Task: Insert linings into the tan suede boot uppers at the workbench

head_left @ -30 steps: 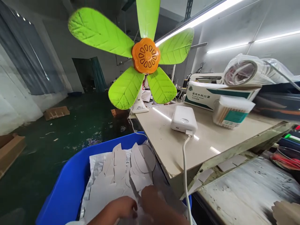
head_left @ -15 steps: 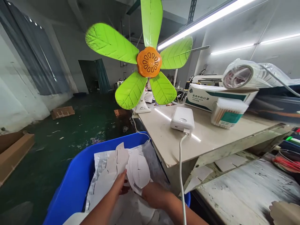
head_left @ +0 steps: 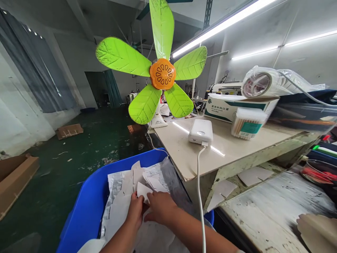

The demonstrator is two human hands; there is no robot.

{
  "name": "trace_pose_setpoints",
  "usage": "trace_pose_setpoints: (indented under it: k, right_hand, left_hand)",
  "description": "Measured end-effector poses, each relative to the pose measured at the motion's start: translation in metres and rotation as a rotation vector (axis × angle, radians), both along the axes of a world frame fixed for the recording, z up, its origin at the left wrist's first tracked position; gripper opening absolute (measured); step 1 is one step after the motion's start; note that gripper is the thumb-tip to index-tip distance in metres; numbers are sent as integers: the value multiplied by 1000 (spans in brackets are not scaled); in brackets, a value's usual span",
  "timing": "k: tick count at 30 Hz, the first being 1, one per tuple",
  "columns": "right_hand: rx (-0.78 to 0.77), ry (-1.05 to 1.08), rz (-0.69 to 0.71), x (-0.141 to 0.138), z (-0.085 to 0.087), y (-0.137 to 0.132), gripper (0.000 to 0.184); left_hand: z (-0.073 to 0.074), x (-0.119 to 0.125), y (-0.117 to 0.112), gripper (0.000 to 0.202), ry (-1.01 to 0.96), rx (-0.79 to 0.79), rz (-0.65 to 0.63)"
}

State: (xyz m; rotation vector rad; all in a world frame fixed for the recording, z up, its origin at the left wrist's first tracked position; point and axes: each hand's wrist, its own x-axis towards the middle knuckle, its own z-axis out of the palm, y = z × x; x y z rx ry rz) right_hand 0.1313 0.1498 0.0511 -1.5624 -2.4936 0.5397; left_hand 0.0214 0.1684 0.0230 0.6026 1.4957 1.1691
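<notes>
Inside a blue tub [head_left: 91, 189] lie stacks of flat, off-white cut pieces with small slits; whether they are paper or thin sheet material I cannot tell. My left hand [head_left: 136, 209] is closed on the lower left edge of a white cut piece [head_left: 142, 191], which is tilted up. From the right, my right hand [head_left: 162, 208] has its fingers bent over the same piece, thumb held lower. Its fingertips are partly hidden behind the piece. Just beyond the hands is a small stack of cut pieces [head_left: 155, 182]. Longer pale pieces [head_left: 118, 207] lie left of my left hand.
A green-bladed fan [head_left: 162, 74] stands at the table's far left corner. On the tabletop [head_left: 179, 154] are a white power bank [head_left: 200, 131], a swab tub [head_left: 249, 123] and a mask box [head_left: 223, 109]. A white cable [head_left: 199, 196] hangs in front of my right forearm.
Both hands have come together over the pieces. My right hand has moved up and left onto the stack's near end, and one piece is now raised between the hands. The view has shifted slightly.
</notes>
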Motion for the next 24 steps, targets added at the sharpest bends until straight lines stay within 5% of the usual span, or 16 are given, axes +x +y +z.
trace_pose_setpoints:
  k: [5,10,15,20,22,24]
  right_hand:
    - [-24,89,-27,-14,-5,2,23]
    - [11,205,-209,19,1,-12,25]
    - [296,548,-455,58,-5,-34,25]
    - [806,596,-231,85,-15,-66,22]
    - [810,478,-135,95,-21,-80,25]
    - [650,342,-133,105,-28,-93,28]
  left_hand:
    - [13,-11,-20,25,-61,19,56]
    - [14,-40,-29,29,-98,39,85]
    - [22,-79,-20,28,-21,105,275]
    - [60,-100,-23,31,82,155,443]
    - [70,-93,-32,28,99,189,384]
    - [70,-75,-46,20,168,198,229]
